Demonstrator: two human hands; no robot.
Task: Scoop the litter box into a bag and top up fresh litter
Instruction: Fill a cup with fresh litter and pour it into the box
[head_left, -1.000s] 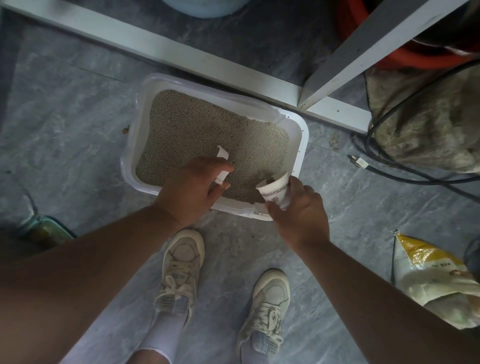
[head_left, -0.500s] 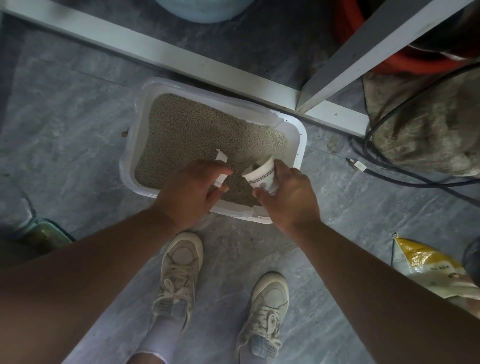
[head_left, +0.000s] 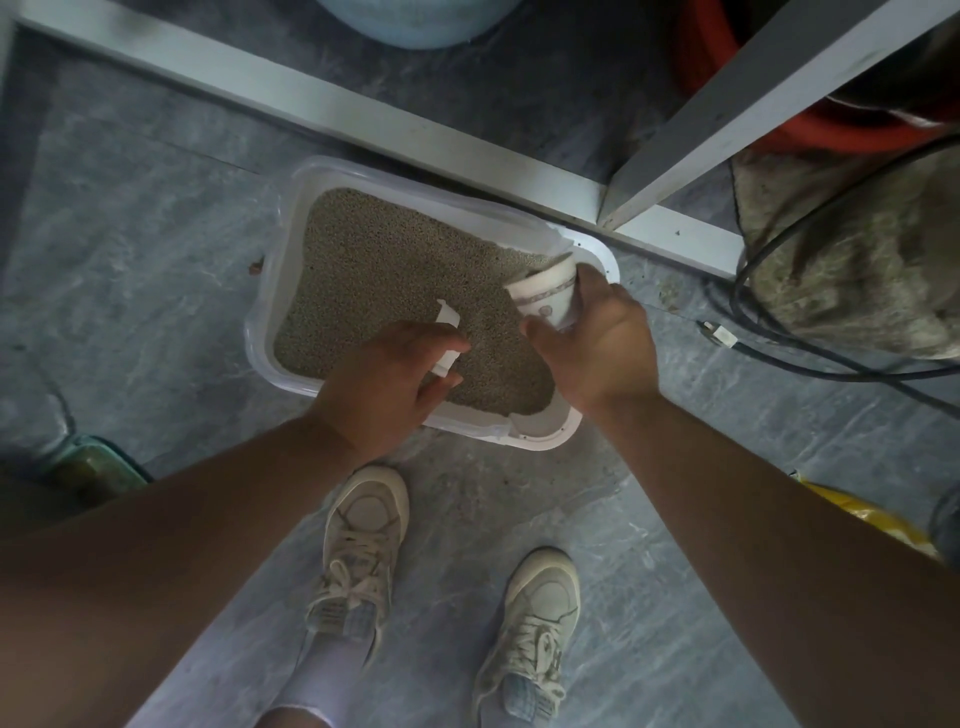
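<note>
Right hand (head_left: 597, 343) grips a paper cup (head_left: 545, 296), thumb on its near side and fingers wrapped round the far side; the cup is tilted, mouth toward the left, over the right far part of the litter. Left hand (head_left: 384, 384) is curled round a white scoop (head_left: 448, 332), whose tip sticks out past the fingers above the near middle of the litter.

Grey stone floor (head_left: 130, 260) fills most of the view. A white door frame (head_left: 363, 124) runs across it from the far left to the right, just beyond the litter box (head_left: 275, 244). The litter box sits on the floor in the middle, a white tray with a clear liner over its rim, filled with tan litter (head_left: 374, 270) except at the bare near right corner. A black cable (head_left: 779, 343) with a plug lies right of the box. Two pale sneakers (head_left: 363, 545) stand on the floor near the box. A yellow bag (head_left: 872, 519) shows at the right edge, partly hidden by the right arm.
</note>
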